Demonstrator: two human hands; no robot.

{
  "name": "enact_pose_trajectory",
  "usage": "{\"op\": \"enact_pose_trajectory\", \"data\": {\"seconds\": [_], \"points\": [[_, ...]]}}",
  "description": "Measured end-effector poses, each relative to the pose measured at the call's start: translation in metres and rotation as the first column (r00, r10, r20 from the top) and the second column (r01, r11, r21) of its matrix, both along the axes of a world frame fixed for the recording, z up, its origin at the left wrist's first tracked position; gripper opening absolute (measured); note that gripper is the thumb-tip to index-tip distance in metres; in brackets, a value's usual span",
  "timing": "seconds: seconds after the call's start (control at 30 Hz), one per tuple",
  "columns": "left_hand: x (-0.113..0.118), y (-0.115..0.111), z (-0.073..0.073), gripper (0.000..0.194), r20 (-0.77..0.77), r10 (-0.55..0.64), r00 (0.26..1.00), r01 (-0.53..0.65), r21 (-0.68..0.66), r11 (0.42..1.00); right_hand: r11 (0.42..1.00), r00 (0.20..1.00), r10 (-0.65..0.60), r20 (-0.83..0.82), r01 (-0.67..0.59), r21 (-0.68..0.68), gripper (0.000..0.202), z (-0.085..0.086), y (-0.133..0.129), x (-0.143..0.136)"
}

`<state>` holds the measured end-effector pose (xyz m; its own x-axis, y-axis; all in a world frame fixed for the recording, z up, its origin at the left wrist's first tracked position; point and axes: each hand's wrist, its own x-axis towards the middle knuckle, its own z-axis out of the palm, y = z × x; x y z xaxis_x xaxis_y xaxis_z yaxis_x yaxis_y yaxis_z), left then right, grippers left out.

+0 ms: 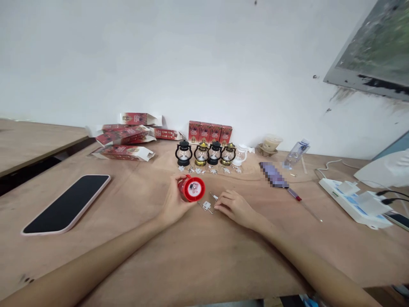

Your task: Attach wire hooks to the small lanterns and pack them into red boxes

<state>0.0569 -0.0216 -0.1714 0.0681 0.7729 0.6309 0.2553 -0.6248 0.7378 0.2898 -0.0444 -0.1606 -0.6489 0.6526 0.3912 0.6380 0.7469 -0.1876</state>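
My left hand point(175, 202) is closed around a small red lantern point(183, 186), tilted so that its round base, with a white disc in it, faces me. To its right my right hand point(234, 207) rests low over the table, fingertips pinched together at some small wire parts point(214, 197); what lies between them is too small to make out. A small white piece with thin wires point(206, 205) lies between the two hands. Behind the hands stands a row of small lanterns: black point(183, 154), gold point(201, 154) and white point(239, 157) ones, with small white pieces point(198, 170) in front of them.
Red boxes lie piled point(128, 135) at the back left; several others point(210, 132) stand against the wall. A phone point(67, 204) lies at left. On the right are a cup point(270, 144), a plastic bottle point(297, 153), a screwdriver point(303, 202) and a power strip point(354, 204).
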Motion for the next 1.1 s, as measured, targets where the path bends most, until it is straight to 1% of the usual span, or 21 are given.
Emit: {"op": "enact_pose_trajectory", "data": {"seconds": [0.07, 0.13, 0.2, 0.23, 0.3, 0.37, 0.43, 0.57, 0.73, 0.93, 1.03, 1.1], "points": [[0.0, 0.0, 0.0, 0.06, -0.004, 0.015, 1.0, -0.015, -0.002, 1.0, 0.999, 0.991, 0.004, -0.13, -0.01, -0.044, 0.024, 0.002, -0.002, -0.003], [0.001, -0.001, 0.001, 0.06, -0.001, 0.009, 1.0, -0.009, -0.001, 1.0, 0.999, 0.952, -0.027, -0.306, 0.013, -0.048, 0.021, 0.008, -0.005, -0.009], [0.002, -0.003, 0.002, 0.06, 0.0, 0.001, 1.0, -0.001, -0.005, 1.0, 0.999, 0.885, -0.038, -0.463, 0.043, 0.0, 0.016, 0.02, -0.007, -0.019], [0.002, -0.003, 0.003, 0.06, -0.003, 0.002, 1.0, -0.002, -0.007, 1.0, 0.998, 0.856, -0.023, -0.516, 0.049, 0.037, 0.013, 0.028, -0.008, -0.025], [0.002, -0.004, 0.004, 0.059, -0.01, 0.005, 1.0, -0.005, -0.007, 1.0, 0.992, 0.821, 0.04, -0.57, 0.038, 0.124, 0.009, 0.042, -0.009, -0.039], [0.002, -0.004, 0.005, 0.059, -0.008, 0.002, 1.0, -0.002, -0.002, 1.0, 0.981, 0.812, 0.105, -0.574, 0.011, 0.195, 0.009, 0.053, -0.007, -0.052], [0.003, -0.004, 0.005, 0.058, 0.003, -0.001, 1.0, 0.001, 0.006, 1.0, 0.974, 0.824, 0.133, -0.551, -0.004, 0.228, 0.009, 0.058, -0.004, -0.062], [0.003, -0.005, 0.005, 0.058, 0.009, 0.018, 1.0, -0.019, 0.019, 1.0, 0.973, 0.84, 0.114, -0.53, 0.014, 0.231, 0.008, 0.052, 0.001, -0.07], [0.004, -0.006, 0.005, 0.058, 0.003, 0.04, 0.999, -0.04, 0.024, 0.999, 0.974, 0.83, 0.082, -0.552, 0.051, 0.222, 0.009, 0.046, 0.003, -0.072], [0.002, -0.005, 0.005, 0.057, -0.01, 0.049, 0.999, -0.048, 0.038, 0.998, 0.97, 0.821, 0.075, -0.566, 0.071, 0.233, 0.01, 0.049, 0.003, -0.075], [0.002, -0.004, 0.005, 0.06, 0.002, 0.066, 0.998, -0.066, 0.022, 0.998, 0.97, 0.806, 0.037, -0.591, 0.113, 0.214, 0.011, 0.051, 0.004, -0.067], [0.002, -0.003, 0.004, 0.066, 0.021, 0.078, 0.997, -0.078, 0.005, 0.997, 0.974, 0.814, -0.021, -0.58, 0.148, 0.174, 0.011, 0.051, 0.007, -0.058]]}}
